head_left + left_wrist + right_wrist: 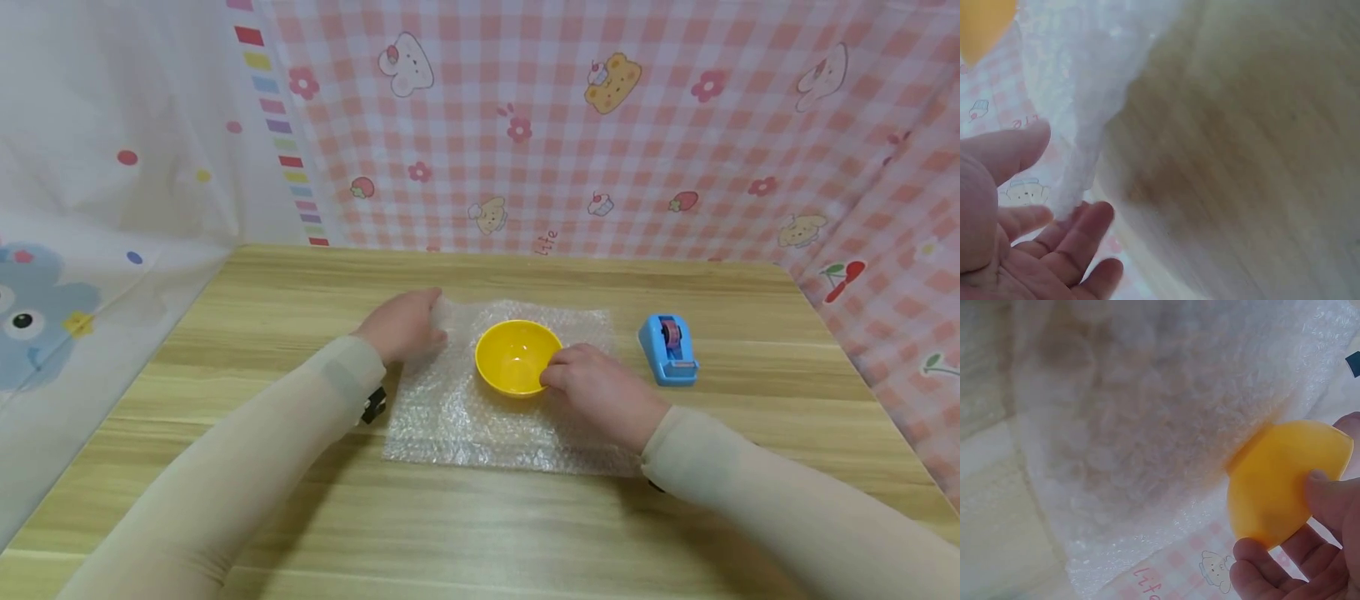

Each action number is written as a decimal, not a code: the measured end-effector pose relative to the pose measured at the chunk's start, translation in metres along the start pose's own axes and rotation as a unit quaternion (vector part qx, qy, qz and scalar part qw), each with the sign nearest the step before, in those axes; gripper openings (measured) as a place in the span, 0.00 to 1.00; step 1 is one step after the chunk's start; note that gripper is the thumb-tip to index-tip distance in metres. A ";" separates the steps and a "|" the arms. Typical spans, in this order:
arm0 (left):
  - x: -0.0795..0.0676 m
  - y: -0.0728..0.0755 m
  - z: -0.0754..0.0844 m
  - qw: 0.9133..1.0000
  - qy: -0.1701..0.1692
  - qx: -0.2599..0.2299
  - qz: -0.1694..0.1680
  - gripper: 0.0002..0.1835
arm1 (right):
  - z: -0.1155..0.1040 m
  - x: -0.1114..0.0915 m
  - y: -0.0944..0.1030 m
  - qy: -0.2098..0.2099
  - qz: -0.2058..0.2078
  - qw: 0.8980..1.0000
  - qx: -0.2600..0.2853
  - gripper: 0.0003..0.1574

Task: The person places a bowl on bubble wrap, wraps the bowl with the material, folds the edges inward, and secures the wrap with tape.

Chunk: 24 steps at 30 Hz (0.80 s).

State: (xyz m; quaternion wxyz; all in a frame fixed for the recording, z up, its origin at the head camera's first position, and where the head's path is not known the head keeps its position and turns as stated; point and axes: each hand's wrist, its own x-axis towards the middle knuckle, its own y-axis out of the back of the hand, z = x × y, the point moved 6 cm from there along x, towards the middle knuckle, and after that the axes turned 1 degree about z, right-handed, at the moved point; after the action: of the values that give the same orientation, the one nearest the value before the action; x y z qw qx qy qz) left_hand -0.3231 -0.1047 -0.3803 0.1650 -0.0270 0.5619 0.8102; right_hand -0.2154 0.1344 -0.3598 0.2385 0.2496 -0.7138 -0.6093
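A yellow bowl (517, 358) stands upright on a sheet of clear bubble wrap (457, 417), near its middle. My right hand (600, 390) grips the bowl's right rim; the right wrist view shows the thumb on one side of the bowl (1279, 481) and fingers on the other. At the sheet's far left corner is my left hand (401, 325). In the left wrist view its thumb stands apart from the fingers, with the edge of the bubble wrap (1088, 125) between them. Its fingertips are at the corner, and whether they press on it is hard to tell.
Right of the sheet stands a blue tape dispenser (669, 350) with a pink roll. Everything lies on a wood-grain table (465, 533). A pink checked cloth (547, 150) hangs behind it, and a white printed cloth (135, 208) is on the left.
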 end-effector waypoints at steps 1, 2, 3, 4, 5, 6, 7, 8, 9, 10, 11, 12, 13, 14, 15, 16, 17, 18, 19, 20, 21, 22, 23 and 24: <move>0.000 0.002 0.000 1.000 0.003 -0.017 0.004 0.45 | 0.000 0.000 0.000 0.000 0.001 1.000 -0.002 0.12; 0.000 0.003 -0.001 0.999 0.005 -0.033 0.009 0.45 | -0.001 0.000 0.001 0.001 0.002 1.000 -0.004 0.12; 0.001 0.004 -0.001 0.999 0.008 -0.048 0.013 0.45 | -0.001 0.000 0.001 0.001 0.003 1.000 -0.005 0.12; 0.001 0.005 -0.002 0.998 0.010 -0.065 0.019 0.45 | -0.001 0.000 0.001 0.001 0.003 1.000 -0.006 0.13; 0.001 0.006 -0.003 0.996 0.013 -0.082 0.023 0.46 | -0.002 0.000 0.001 0.001 0.004 1.000 -0.007 0.13; 0.001 0.006 -0.004 0.995 0.016 -0.099 0.027 0.48 | -0.002 0.000 0.001 0.002 0.004 1.000 -0.007 0.13; 0.002 0.007 -0.004 0.993 0.018 -0.114 0.029 0.49 | -0.002 0.000 0.001 0.003 0.004 1.000 -0.007 0.13; 0.002 0.008 -0.005 0.991 0.022 -0.130 0.031 0.50 | -0.002 0.000 0.001 0.006 0.005 1.000 -0.009 0.12; 0.001 0.008 -0.005 0.989 0.025 -0.143 0.033 0.50 | -0.002 0.000 0.001 0.007 0.006 1.000 -0.009 0.12; 0.001 0.009 -0.005 0.987 0.025 -0.154 0.035 0.50 | -0.002 0.000 0.001 0.008 0.006 1.000 -0.010 0.12; 0.000 0.009 -0.004 0.987 0.023 -0.156 0.036 0.47 | -0.002 0.000 0.001 0.008 0.006 1.000 -0.011 0.12; 0.000 0.010 -0.003 0.987 0.019 -0.157 0.038 0.45 | -0.002 0.000 0.001 0.007 0.005 1.000 -0.011 0.12; -0.001 0.010 -0.001 0.987 0.013 -0.156 0.041 0.43 | -0.002 0.000 0.001 0.006 0.004 1.000 -0.011 0.12; -0.002 0.011 0.001 0.987 0.005 -0.152 0.043 0.39 | -0.002 0.000 0.000 0.003 0.001 1.000 -0.011 0.13; -0.003 0.011 0.004 0.988 -0.005 -0.145 0.046 0.36 | -0.001 0.000 0.000 0.000 -0.001 1.000 -0.010 0.13; -0.003 0.012 0.007 0.989 -0.014 -0.139 0.049 0.34 | -0.001 0.000 0.000 -0.003 -0.004 1.000 -0.009 0.14; -0.004 0.012 0.010 0.989 -0.024 -0.133 0.054 0.31 | -0.001 0.000 0.000 -0.005 -0.006 1.000 -0.009 0.14; -0.005 0.012 0.013 0.989 -0.034 -0.131 0.057 0.29 | -0.001 0.000 0.000 -0.007 -0.008 1.000 -0.009 0.14; -0.006 0.012 0.016 0.989 -0.044 -0.126 0.062 0.25 | -0.001 0.000 0.000 -0.008 -0.009 1.000 -0.008 0.14; -0.007 0.012 0.018 0.989 -0.053 -0.124 0.067 0.20 | -0.001 0.000 0.000 -0.010 -0.010 1.000 -0.008 0.15; -0.008 0.013 0.021 0.988 -0.061 -0.123 0.072 0.17 | -0.001 0.000 0.000 -0.010 -0.010 1.000 -0.008 0.15; -0.009 0.012 0.023 0.987 -0.068 -0.127 0.076 0.14 | -0.001 0.000 0.000 -0.010 -0.010 1.000 -0.008 0.15; -0.009 0.012 0.025 0.985 -0.074 -0.132 0.077 0.12 | -0.001 0.000 0.000 -0.010 -0.010 1.000 -0.008 0.15; -0.010 0.011 0.027 0.984 -0.080 -0.140 0.078 0.11 | -0.002 0.000 0.000 -0.010 -0.011 1.000 -0.007 0.15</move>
State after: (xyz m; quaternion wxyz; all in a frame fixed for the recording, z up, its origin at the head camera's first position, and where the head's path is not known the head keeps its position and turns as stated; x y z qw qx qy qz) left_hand -0.3131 -0.0856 -0.3577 0.1404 0.0583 0.4281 0.8908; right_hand -0.2145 0.1332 -0.3594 0.2264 0.2496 -0.7092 -0.6193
